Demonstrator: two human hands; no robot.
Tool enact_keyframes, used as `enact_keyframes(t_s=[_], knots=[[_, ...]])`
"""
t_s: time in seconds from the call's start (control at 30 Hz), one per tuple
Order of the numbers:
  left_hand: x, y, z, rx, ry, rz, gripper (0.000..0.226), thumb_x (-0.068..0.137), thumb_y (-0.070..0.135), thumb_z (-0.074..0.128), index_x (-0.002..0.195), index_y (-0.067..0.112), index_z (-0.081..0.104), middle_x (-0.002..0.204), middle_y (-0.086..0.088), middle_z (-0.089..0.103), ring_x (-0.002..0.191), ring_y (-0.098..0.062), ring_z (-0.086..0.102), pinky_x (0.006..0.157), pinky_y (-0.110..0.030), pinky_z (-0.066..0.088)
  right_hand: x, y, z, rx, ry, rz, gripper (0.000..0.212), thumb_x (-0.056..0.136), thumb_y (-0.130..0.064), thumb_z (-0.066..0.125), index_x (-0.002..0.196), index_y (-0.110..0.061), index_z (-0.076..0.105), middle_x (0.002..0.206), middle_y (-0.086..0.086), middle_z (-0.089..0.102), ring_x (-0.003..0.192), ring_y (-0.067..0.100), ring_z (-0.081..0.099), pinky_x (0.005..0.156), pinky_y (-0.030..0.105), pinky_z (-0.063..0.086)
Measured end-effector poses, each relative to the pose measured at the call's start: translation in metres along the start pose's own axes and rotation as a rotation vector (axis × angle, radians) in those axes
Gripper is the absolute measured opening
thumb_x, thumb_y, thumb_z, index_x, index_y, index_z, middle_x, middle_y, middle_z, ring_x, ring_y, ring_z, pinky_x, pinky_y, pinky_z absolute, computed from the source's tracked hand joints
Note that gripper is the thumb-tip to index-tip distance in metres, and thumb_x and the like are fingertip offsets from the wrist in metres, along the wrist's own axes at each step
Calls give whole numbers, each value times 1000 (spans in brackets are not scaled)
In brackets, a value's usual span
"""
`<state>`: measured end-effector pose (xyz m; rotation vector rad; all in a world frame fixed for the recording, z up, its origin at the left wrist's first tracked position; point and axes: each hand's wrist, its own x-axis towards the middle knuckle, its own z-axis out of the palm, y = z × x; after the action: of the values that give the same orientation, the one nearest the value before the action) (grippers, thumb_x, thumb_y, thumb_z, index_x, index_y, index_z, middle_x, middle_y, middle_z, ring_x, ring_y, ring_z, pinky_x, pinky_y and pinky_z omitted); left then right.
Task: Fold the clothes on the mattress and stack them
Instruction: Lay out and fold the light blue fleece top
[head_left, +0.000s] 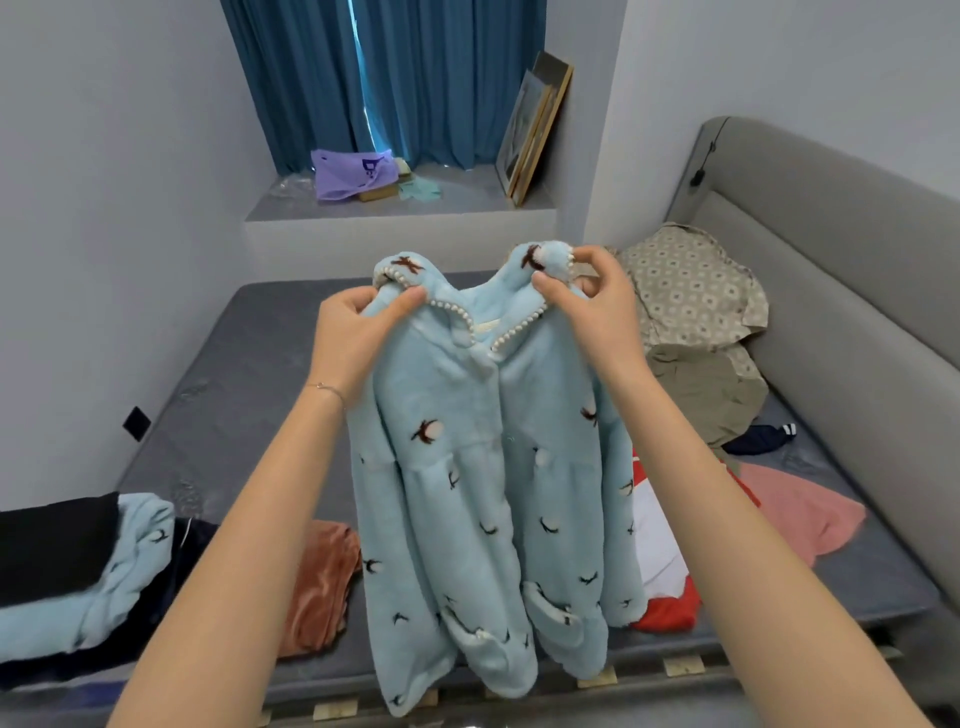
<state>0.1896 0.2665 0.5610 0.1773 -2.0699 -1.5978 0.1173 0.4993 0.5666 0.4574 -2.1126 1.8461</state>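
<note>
At my far left the stack (78, 566) sits near the edge of the mattress (249, 374): a black folded piece on top of pale blue fleece that matches what I hold. I can't tell from this angle how square it is. Just beside it lies a rust velvet garment (322, 582), not yet folded.

My left hand (353, 332) grips one shoulder of the blue fleece jacket (483, 493), fingers curled into the beaded collar. The jacket hangs in the air over the near edge of the mattress, front towards me, sleeves drooping along the body. My right hand (587, 296) pinches the other collar point between thumb and fingertips.

To do this well, I think I should move both grips outward to the shoulder seams, level them, and let the weight pull the body straight. Then I would lay it face down on the bare grey patch ahead, clear of the red-and-white garment (660, 561) to the right. Fleece this thick will likely spring open, so each fold needs pressing flat.

Further right, a pink piece (800, 509) and a patterned shirt (691, 291) wait their turn.
</note>
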Motion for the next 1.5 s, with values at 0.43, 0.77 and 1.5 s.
enact_keyframes(t_s=[0.43, 0.77, 1.5], knots=[[66, -177, 16, 217, -144, -327, 59, 76, 50, 74, 59, 17, 29, 60, -4, 21, 59, -18, 22, 60, -32, 19, 0, 164, 68, -419, -142, 300, 26, 91, -40, 62, 105, -20, 52, 96, -5, 60, 86, 18, 56, 63, 32, 37], [154, -316, 30, 138, -197, -533, 56, 81, 35, 76, 57, 21, 27, 56, 5, 22, 51, -6, 22, 49, -20, 21, 57, 282, 153, -403, -102, 511, 20, 91, -20, 65, 104, -8, 58, 91, 5, 61, 92, 31, 57, 76, 40, 46], [92, -633, 12, 287, -66, -821, 45, 94, 23, 62, 138, 14, 52, 143, -2, 50, 130, -15, 47, 109, -35, 38, 27, 583, 233, -758, -471, 509, 72, 89, -40, 69, 150, -20, 37, 156, 12, 30, 147, 27, 21, 120, 43, 17]])
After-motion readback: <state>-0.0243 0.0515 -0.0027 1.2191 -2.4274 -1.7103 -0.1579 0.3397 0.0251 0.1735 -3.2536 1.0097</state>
